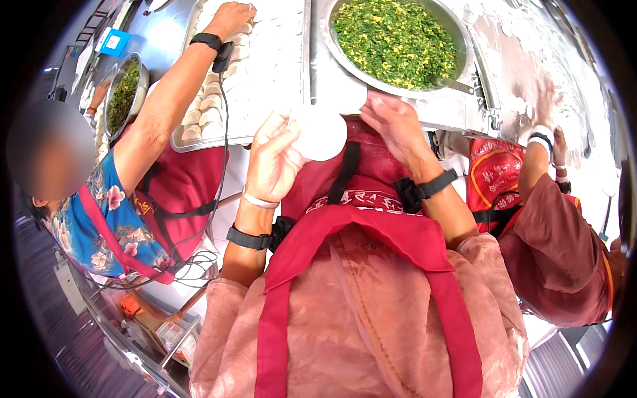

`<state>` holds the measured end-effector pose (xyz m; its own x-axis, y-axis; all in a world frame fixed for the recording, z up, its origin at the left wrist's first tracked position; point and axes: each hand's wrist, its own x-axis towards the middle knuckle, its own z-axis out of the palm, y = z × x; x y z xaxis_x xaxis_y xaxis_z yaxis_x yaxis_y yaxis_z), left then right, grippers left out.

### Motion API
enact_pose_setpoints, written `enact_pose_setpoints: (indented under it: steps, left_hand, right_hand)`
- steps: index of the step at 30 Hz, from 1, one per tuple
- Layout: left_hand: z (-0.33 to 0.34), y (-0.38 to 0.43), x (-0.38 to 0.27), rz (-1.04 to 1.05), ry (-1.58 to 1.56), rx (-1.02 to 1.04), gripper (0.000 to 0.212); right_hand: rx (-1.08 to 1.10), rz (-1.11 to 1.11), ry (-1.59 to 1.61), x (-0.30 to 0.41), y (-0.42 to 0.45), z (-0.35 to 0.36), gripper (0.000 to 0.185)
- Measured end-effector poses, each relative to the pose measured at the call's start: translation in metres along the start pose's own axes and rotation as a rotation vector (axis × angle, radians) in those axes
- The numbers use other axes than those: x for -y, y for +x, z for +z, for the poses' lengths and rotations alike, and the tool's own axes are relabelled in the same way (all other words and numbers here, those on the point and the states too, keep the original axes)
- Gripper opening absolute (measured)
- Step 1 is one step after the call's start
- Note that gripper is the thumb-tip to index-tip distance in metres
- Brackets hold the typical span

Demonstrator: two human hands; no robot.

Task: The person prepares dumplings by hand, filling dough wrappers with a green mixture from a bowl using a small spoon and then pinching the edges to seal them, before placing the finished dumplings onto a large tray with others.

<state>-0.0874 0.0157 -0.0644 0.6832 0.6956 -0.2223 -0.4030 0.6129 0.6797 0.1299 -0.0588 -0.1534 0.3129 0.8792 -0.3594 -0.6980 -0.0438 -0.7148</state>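
Observation:
A round white dough wrapper (321,133) is held up between the thumb and fingers of my left hand (276,156), in front of the table's edge. Behind it lies more white dough (342,92) with a rounded edge, overexposed, so I cannot tell whether it is one wrapper or several. The fingertips of my right hand (393,124) are at that dough's right edge; whether they grip it is unclear. Just beyond my right hand stands a large metal bowl (343,74) of chopped green and yellow filling (395,42). A metal utensil handle (455,85) sticks out over its rim.
At left, a co-worker's hand (234,17) reaches over a metal tray (199,144) of folded dumplings (211,117). A cable (226,104) hangs from that wrist. A smaller filling bowl (142,94) stands farther left. At right, another person's hand (545,99) rests on a floured worktop (522,64).

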Motion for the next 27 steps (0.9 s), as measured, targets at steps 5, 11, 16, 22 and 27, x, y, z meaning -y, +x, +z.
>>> enact_pose_setpoints:
  steps: [5, 11, 16, 22, 27]
  left_hand:
    - [-0.004, 0.014, 0.008, -0.063, -0.120, 0.007, 0.047]
    - [0.010, 0.038, 0.025, -0.208, -0.306, 0.046, 0.052]
    - [0.023, 0.052, 0.031, -0.286, -0.177, 0.028, 0.046]
    - [0.022, 0.046, 0.019, -0.288, -0.146, 0.050, 0.043]
    - [0.026, 0.045, 0.015, -0.299, -0.107, 0.061, 0.045]
  right_hand:
    - [-0.258, -0.044, -0.241, 0.036, -0.044, -0.046, 0.034]
    - [-0.591, -0.640, -0.787, 0.076, -0.058, -0.060, 0.060]
    - [-0.581, -0.732, -0.921, 0.093, -0.011, -0.048, 0.019]
    - [-0.515, -0.788, -1.117, 0.119, 0.017, -0.036, 0.011]
    - [-0.478, -0.835, -0.990, 0.148, 0.015, -0.046, 0.012]
